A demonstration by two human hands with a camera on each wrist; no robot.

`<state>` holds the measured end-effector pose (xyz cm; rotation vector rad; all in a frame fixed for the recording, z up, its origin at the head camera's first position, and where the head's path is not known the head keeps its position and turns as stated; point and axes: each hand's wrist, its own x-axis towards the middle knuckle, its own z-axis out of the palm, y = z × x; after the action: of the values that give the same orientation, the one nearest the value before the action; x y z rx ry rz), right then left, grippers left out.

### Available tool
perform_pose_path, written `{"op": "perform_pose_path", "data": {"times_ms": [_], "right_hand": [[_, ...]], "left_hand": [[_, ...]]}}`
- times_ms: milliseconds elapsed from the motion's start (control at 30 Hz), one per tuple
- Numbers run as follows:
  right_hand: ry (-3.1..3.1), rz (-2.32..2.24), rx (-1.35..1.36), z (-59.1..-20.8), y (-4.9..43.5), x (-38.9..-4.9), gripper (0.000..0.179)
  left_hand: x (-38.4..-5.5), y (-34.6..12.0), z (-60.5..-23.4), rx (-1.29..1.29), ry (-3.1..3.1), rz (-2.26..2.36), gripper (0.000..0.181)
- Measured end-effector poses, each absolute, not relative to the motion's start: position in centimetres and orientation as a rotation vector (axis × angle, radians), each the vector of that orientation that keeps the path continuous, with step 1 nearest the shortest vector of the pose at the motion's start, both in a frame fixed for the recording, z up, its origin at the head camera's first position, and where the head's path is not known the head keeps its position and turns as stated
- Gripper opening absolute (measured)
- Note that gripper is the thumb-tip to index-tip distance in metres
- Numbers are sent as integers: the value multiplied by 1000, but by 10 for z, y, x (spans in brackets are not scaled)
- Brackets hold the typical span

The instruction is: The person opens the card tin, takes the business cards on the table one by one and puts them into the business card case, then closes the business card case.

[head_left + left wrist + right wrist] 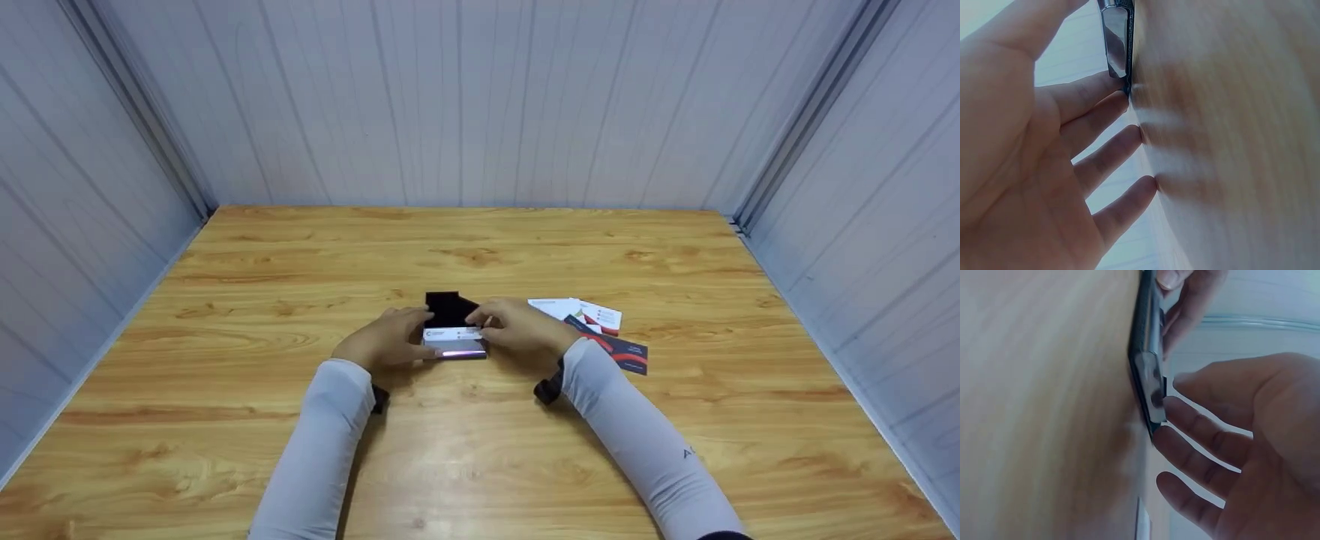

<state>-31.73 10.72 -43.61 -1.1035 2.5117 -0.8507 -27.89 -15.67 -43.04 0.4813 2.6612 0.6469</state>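
1. black and silver card case (465,347): located on the wooden table (465,465), between both hands, black flap (445,306) laid out on the far side.
2. handling (judged): light and stiff; the glossy silver front is probably slippery and easily smudged. take hold at the two short sides, off the polished face.
3. white card (448,333): one strip shows between flap and silver front; how deep it sits cannot be told. probably thin, easily bent; hold by its edges.
4. left hand (384,339): thumb on the near left corner, forefinger at the far side, clamped lightly on the case.
5. right hand (525,326): thumb and forefinger slightly apart at the right end of the case; whether they pinch the white card cannot be told.
6. loose cards, beyond the right wrist: at least two pale cards (552,306) and one dark card (631,358); overlap hides the exact number.
7. remaining count: one case, one table, two pale sleeves (328,427), two black wrist straps (550,388).
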Motion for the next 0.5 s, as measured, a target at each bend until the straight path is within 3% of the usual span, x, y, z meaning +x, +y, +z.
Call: {"op": "perform_pose_path", "data": {"times_ms": [500], "right_hand": [[2658,-880,-884,-421,165,-323,32]], "left_hand": [[-279,-157,-430,463,2657,634,83]]}}
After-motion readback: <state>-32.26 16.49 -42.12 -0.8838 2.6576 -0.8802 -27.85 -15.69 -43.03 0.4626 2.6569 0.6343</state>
